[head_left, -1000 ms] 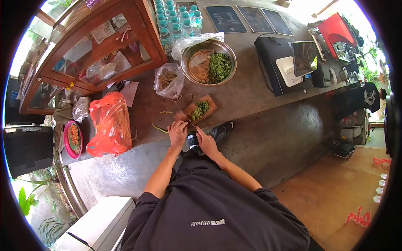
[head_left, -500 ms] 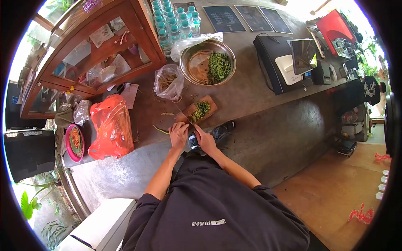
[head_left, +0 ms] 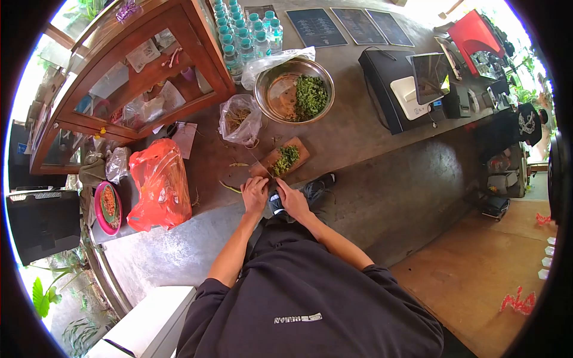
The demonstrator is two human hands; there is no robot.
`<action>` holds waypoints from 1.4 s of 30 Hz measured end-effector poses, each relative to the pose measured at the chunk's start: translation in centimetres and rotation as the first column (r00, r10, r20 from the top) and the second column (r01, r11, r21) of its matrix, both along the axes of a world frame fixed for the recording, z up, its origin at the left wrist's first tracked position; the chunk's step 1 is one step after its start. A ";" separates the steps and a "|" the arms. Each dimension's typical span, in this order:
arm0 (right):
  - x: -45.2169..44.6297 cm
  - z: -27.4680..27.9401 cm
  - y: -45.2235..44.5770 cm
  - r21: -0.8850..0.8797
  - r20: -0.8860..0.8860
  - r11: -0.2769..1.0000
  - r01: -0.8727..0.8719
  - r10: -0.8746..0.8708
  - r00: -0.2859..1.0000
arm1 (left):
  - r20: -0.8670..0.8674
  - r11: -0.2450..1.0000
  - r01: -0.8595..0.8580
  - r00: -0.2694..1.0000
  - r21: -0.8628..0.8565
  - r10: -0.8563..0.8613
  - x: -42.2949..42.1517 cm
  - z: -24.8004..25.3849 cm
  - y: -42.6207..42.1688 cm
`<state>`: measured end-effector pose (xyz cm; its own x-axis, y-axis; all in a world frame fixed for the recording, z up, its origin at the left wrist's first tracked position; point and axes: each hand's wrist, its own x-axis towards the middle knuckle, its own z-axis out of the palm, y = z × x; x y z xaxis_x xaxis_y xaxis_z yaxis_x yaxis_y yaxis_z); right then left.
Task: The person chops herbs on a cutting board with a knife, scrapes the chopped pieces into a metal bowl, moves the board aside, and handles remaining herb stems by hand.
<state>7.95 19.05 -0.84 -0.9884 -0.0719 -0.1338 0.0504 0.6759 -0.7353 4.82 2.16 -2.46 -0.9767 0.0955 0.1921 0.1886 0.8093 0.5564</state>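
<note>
My right hand [head_left: 292,198] is closed round the handle of a knife [head_left: 261,165], whose thin blade points up and left over the near left end of a wooden board [head_left: 302,154]. Chopped greens [head_left: 287,160] lie on that board. Beside the blade, my left hand [head_left: 255,192] has its fingers bent and pressed together at the board's near edge; what they hold, if anything, is hidden. Beyond the board stands a metal bowl [head_left: 328,106] with more chopped greens [head_left: 310,97] in it. A clear plastic bag [head_left: 240,119] of stalks sits left of the bowl.
An orange plastic bag [head_left: 159,186] and a pink bowl [head_left: 108,208] are at the left near a wooden cabinet [head_left: 137,77]. Water bottles [head_left: 247,38] stand at the back. A tablet [head_left: 429,79] and a black box [head_left: 388,89] are on the right.
The view has shifted slightly. Both hands keep nearly the same place by the board, and the knife blade still lies over its left end.
</note>
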 end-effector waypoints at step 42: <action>1.3 0.1 0.7 0.024 -0.009 1.000 -0.002 0.002 1.000 | 0.030 1.000 0.001 1.000 -0.011 0.000 0.4 0.5 0.3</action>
